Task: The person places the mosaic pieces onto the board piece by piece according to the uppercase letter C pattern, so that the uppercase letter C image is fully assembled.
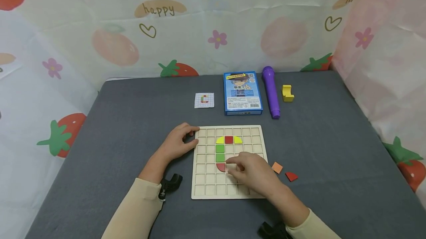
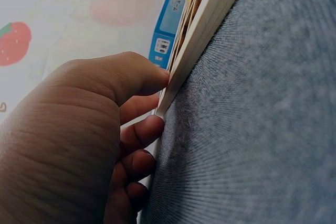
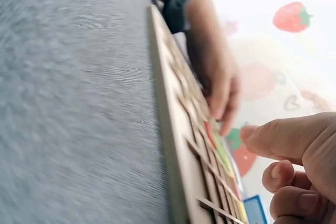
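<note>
A pale wooden grid board [image 1: 203, 191] lies on the table. My left hand [image 1: 178, 141] grips its far left corner, thumb at the left edge and index finger at the corner; the other fingers curl beside it in the left wrist view. My right hand [image 1: 254, 170] is over the board's right half, with thumb and index fingertips apart and nothing between them. Just left of those fingertips sits a red quarter-round piece [image 1: 220, 167]. Above it are two green squares [image 1: 220, 148], then a yellow quarter-round [image 1: 220, 140], a red square [image 1: 229, 140] and another yellow quarter-round [image 1: 237, 140].
An orange square [image 1: 277, 167] and a red piece [image 1: 291, 176] lie right of the board. Behind it are a small pattern card [image 1: 204, 100], a blue box [image 1: 243, 93], a purple microphone-shaped object [image 1: 271, 93] and a yellow block [image 1: 287, 93]. A printed cloth [image 1: 186, 43] hangs behind the table.
</note>
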The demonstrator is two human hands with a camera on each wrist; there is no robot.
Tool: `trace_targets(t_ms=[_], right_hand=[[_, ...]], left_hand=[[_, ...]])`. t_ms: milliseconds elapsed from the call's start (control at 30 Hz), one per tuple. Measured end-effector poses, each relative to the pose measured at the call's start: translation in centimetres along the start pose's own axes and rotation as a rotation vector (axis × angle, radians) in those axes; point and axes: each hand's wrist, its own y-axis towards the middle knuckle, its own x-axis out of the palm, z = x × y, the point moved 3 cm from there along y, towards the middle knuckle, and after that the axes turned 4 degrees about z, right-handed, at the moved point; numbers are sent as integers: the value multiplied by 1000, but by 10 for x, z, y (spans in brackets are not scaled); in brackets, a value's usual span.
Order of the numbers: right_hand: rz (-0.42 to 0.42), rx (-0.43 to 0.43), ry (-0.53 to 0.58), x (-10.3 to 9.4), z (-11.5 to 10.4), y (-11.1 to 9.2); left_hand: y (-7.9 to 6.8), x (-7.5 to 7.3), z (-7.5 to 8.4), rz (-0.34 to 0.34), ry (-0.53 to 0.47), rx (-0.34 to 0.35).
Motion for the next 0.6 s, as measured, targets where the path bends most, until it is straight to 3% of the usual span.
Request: trace_targets(t_ms=[333, 600], right_hand=[[64, 149, 46, -28, 15, -14], [99, 137, 79, -46, 35, -27]], left_hand=[[0, 0, 1, -3, -6, 3], [0, 0, 0, -7, 0, -8]])
